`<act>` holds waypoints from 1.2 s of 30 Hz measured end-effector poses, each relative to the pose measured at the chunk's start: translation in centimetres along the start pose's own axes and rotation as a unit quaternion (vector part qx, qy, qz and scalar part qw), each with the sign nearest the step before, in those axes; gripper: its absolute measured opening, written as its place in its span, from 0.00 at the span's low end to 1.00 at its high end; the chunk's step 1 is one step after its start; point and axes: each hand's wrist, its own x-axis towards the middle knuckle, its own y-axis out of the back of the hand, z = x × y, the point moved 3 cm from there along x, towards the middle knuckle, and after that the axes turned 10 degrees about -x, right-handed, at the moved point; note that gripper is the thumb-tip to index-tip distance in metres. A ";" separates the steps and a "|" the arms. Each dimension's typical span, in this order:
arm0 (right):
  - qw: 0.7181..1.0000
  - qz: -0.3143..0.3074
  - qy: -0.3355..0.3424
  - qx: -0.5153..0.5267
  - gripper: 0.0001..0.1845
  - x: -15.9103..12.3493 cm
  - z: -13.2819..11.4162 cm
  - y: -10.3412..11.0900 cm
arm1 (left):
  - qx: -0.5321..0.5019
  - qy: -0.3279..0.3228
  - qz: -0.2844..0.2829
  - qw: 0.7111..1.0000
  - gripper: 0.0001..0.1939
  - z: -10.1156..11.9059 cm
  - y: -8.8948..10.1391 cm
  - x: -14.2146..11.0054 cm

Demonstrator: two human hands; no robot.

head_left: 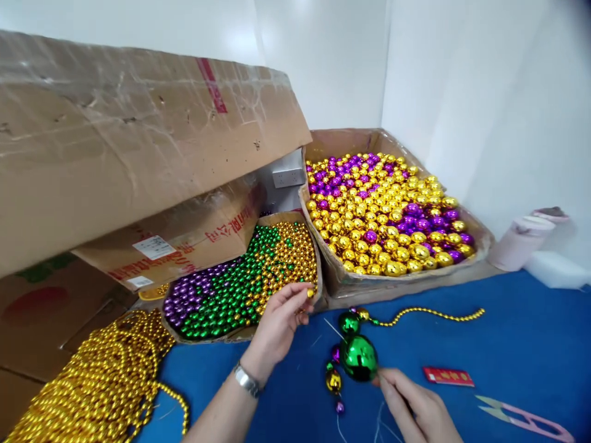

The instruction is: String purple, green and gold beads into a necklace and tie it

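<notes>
My left hand (279,320) pinches a small gold bead (311,293) between thumb and fingertips, at the near edge of the box of small beads. My right hand (418,406) is closed at the lower right side of a large shiny green bead (360,358). A thin needle-like wire (333,328) sticks out past this bead toward the upper left. Around it lies a strand with a smaller green bead (349,323), a gold bead (333,381), purple beads (340,407) and a tail of small gold beads (429,312). Loose clear thread hangs below.
Beyond my hands stand a box of small purple, green and gold beads (226,301) and a larger box of gold and purple balls (383,209). Gold bead strands (106,375) pile up left. Pink thread snips (526,418), a red packet (447,376) and a pink bottle (519,243) are right.
</notes>
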 end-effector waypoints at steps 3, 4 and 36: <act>0.999 0.013 0.031 0.004 0.10 0.4 -0.6 0.1 | -0.245 0.063 -0.013 0.967 0.11 -0.2 -1.3 -2.8; 0.999 0.017 0.039 0.004 0.10 0.4 -0.7 0.0 | -0.296 0.077 -0.013 0.952 0.09 -0.4 -1.6 -3.3; 0.997 0.074 0.023 0.006 0.14 3.6 0.3 2.4 | 0.010 -0.149 -0.138 0.979 0.08 6.9 -8.1 -1.5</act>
